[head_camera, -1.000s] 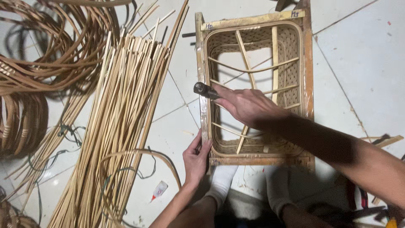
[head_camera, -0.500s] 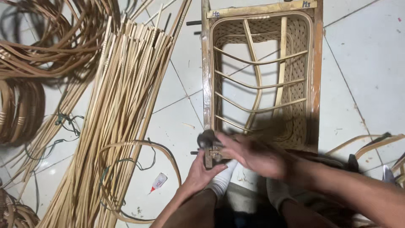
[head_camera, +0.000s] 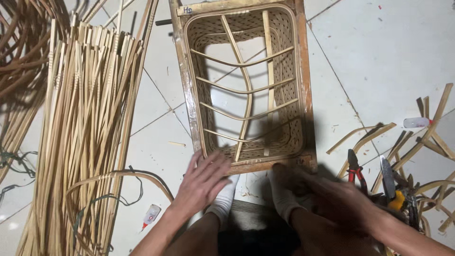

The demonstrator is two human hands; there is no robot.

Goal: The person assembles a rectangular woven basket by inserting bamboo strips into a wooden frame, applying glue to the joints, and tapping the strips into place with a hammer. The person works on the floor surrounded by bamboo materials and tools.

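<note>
The open left hand (head_camera: 204, 182) lay on the woven frame (head_camera: 244, 85) beside cane strips (head_camera: 90, 128), while the blurred right hand (head_camera: 341, 201), grip unclear, was near red pliers (head_camera: 354, 168).

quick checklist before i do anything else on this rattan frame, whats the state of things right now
1. Left hand free: ok, open and empty, fingers by the near edge of the woven frame.
2. Right hand free: cannot tell, blurred and in shadow.
3. Frame steady: ok, flat on the tiled floor, its near edge against the white-socked feet.
4. Cross strips seated: cannot tell, they bow across the opening but their ends are too small to judge.
5. Cutting tools close: ok, red-handled pliers and a knife lie beside the right hand.
6. Strip supply: ok, rattan strip bundle lies left of the frame.
</note>
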